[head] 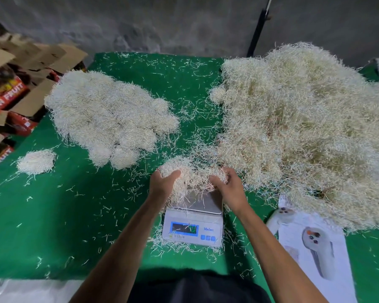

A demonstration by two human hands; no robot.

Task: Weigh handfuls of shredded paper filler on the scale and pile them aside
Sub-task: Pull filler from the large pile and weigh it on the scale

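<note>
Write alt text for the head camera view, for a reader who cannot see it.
Two bare hands, left hand and right hand, hold a handful of shredded paper over a small digital scale on a green table. A big loose heap lies right, rounded portions left, cardboard boxes beyond.

Your ref pt is the scale, sitting on the table near its front edge. Over the scale's platform, a handful of shredded paper sits between your left hand and right hand. Big loose heap of filler lies right of the scale & behind it. Pile of rounded clumps is behind-left of the scale. One separate clump lies far left of it. Printed sheets lie just right of the scale. Cardboard boxes stand beyond the table's left edge, far left & behind.
</note>
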